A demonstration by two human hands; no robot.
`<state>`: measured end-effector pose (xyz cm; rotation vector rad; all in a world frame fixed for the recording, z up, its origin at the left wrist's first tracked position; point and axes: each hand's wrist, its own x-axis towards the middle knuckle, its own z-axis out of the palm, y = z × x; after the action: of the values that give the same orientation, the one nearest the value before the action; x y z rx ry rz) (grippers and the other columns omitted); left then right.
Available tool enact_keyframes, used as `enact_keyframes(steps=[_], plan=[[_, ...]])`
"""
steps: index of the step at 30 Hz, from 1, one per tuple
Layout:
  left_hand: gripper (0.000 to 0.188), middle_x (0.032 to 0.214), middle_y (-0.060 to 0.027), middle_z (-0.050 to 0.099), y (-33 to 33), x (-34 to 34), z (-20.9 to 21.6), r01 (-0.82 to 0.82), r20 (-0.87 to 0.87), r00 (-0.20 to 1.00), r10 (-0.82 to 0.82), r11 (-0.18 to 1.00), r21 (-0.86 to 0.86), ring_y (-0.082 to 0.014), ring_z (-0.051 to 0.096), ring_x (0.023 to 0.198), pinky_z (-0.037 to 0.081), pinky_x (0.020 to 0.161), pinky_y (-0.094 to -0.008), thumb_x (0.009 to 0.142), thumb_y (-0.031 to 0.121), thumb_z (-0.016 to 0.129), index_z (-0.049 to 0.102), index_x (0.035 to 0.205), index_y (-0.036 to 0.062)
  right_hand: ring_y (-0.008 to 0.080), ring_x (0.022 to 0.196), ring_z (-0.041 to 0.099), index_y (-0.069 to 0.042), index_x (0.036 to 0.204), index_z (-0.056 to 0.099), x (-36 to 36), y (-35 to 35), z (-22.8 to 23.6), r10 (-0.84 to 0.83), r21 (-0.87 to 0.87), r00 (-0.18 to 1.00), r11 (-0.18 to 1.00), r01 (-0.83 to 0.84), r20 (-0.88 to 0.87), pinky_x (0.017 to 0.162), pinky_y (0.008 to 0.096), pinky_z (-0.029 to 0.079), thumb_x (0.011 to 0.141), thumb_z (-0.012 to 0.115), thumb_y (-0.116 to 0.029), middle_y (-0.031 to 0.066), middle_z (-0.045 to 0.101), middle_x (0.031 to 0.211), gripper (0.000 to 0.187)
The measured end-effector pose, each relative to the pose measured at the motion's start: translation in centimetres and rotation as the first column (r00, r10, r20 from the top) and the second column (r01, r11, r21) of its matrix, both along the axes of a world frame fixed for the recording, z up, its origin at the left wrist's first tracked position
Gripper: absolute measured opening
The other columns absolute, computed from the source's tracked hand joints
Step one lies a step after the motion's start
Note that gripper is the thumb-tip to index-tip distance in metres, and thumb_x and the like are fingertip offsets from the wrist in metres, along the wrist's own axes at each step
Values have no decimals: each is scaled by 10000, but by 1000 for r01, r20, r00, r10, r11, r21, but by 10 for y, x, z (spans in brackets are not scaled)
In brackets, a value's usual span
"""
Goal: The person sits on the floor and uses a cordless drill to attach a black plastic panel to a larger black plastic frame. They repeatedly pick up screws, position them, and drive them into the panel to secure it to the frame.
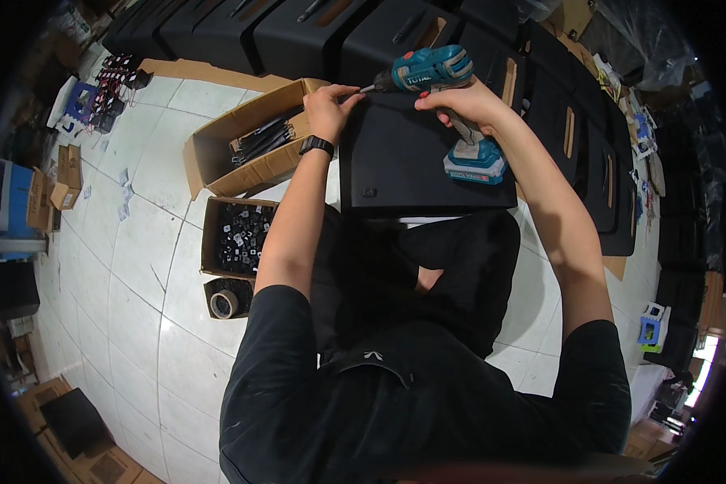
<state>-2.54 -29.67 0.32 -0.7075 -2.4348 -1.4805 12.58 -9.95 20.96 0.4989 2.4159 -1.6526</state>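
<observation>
My right hand is wrapped round the handle of a teal cordless drill, held sideways with its bit pointing left. Its battery pack hangs over a black box-shaped piece lying before my folded legs. At the bit's tip, the thumb and forefinger of my left hand are pinched together by the piece's far left corner. Whatever sits between those fingers is too small to make out. A dark watch is on my left wrist.
Left of my left arm stands an open cardboard box with dark long parts. Nearer is a carton of small black and pale pieces, then a small box holding a tape roll. More black box-shaped pieces line the far side and right.
</observation>
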Motion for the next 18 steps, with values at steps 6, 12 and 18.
enact_keyframes(steps=[6,12,18], plan=[[207,893,-77,778,-13,-1,19,157,-175,974,-142,985,72,-171,713,801,541,735,-293,844,99,865,835,1047,72,72,563,582,-38,942,730,11,-5,14,18,10,1000,1000,-18,-23,525,255,479,827,854,-128,-7,659,721,191],[204,944,-68,738,-27,1,41,379,20,924,-382,921,89,-177,701,890,534,809,-305,880,43,819,813,1083,40,100,605,577,-66,1137,705,25,-4,29,79,78,997,994,-78,-15,583,276,534,803,854,-96,37,714,944,366],[142,955,-67,744,-30,14,60,483,-23,876,-482,875,28,-179,694,929,529,835,-307,903,51,804,801,1039,11,106,616,578,-70,1123,712,41,-2,39,142,101,989,985,-137,-44,587,285,531,795,858,-104,40,712,934,360]])
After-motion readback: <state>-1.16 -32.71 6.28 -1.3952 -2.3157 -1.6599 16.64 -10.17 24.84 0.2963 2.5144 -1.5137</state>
